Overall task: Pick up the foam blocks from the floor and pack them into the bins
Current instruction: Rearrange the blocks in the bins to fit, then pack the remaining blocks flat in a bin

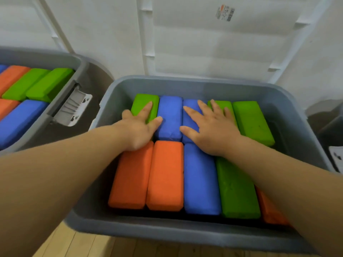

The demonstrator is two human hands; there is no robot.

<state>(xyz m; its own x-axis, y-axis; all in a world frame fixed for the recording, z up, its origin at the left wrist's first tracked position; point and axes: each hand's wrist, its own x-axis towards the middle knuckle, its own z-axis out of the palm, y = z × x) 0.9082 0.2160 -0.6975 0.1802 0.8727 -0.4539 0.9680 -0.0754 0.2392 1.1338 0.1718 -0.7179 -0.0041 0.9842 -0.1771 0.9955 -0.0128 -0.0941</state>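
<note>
A grey bin (185, 236) in front of me holds two rows of foam blocks lying flat. The far row has a green block (143, 102), a blue block (169, 115), another blue one and two green ones (252, 121). In the near row lie two orange blocks (165, 175), a blue block (200, 180), a green block (237, 190) and an orange one partly under my right arm. My left hand (141, 127) presses flat on the far green and blue blocks. My right hand (213, 127) lies spread on the second blue block and a green one.
A second grey bin (61, 108) at the left holds orange, green and blue blocks; its white latch faces the middle. A white lid (213, 43) leans on the wall behind the bins. Another bin's edge (332, 134) shows at the right. Wooden floor (83, 245) lies below.
</note>
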